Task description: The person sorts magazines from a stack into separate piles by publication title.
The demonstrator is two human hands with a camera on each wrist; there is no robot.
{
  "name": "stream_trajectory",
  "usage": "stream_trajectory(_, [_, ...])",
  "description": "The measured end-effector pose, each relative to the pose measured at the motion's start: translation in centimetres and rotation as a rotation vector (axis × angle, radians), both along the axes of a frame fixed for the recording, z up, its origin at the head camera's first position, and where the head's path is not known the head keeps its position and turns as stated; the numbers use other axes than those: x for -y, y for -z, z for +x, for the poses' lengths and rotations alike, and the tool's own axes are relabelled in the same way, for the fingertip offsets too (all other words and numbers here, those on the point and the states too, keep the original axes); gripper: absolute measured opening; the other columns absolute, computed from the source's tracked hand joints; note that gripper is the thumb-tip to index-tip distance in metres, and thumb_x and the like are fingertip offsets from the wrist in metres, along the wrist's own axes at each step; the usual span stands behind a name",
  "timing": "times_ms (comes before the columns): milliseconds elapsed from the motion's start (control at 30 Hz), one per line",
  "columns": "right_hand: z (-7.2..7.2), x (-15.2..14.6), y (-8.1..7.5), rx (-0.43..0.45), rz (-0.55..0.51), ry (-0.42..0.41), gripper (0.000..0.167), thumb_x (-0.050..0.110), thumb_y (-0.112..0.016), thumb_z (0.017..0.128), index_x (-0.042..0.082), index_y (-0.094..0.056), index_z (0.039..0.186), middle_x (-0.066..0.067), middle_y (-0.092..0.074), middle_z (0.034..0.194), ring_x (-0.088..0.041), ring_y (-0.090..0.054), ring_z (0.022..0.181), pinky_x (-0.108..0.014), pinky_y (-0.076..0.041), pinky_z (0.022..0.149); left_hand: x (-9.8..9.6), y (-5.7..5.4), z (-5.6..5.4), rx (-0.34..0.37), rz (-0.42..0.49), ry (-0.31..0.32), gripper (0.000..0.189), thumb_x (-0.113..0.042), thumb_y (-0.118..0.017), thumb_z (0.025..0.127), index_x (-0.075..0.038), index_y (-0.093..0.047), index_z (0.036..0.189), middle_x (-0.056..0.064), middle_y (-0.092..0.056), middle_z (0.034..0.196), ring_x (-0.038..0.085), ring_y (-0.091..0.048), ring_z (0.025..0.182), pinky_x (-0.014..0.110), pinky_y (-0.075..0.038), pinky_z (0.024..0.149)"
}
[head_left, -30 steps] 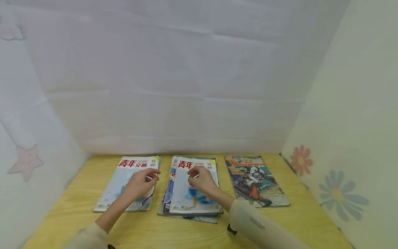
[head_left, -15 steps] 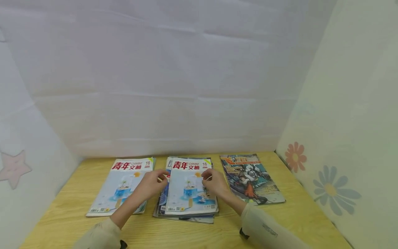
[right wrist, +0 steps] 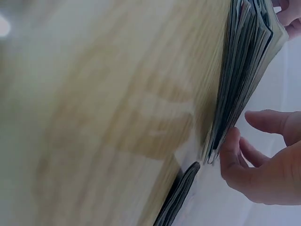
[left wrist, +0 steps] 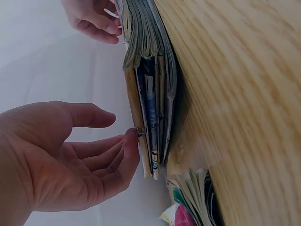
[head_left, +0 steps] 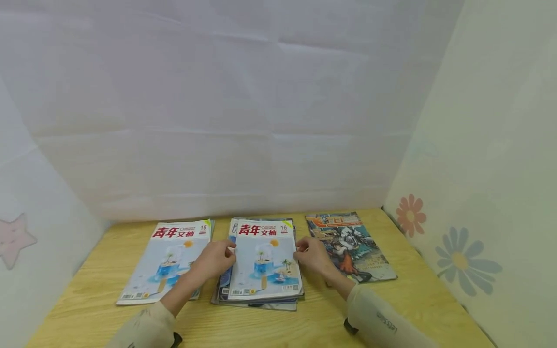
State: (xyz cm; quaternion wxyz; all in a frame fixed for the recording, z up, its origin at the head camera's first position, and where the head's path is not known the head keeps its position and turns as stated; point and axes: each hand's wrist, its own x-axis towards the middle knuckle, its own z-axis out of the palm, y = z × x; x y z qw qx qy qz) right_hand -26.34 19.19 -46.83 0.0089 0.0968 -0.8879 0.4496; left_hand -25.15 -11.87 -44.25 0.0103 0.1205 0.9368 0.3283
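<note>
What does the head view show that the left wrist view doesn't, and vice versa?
Only the head view: the rightmost magazine, the blue wall flower and the top cover of the middle magazine stack.
Only the left wrist view: the palm of the left hand and that stack's layered edges side-on.
Both: left hand, right hand, middle magazine stack, leftmost magazines and wooden table.

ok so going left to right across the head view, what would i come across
pink star, left magazine pile, left hand, middle magazine pile, right hand, comic-style magazine, red flower, blue flower
</note>
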Motion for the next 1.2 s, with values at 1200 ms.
stream_trajectory(1200, [-0.1, -1.7, 0.0, 0.325, -0.29, 0.074, 0.037, 0.002, -0.073, 0.091, -0.006, -0.065, 0.126, -0.013, -0.068, 0.106, -0.024, -0.068, 0.084, -0.044, -0.058, 0.075, -1.8, 1.3, 0.5, 0.381, 0.684, -0.1, 0.054, 0.007, -0.072, 0.084, 0.007, -0.047, 0.133, 0.024, -0.06, 0.118, 0.03, -0.065, 0.098, 0.047, -0.059, 0.074])
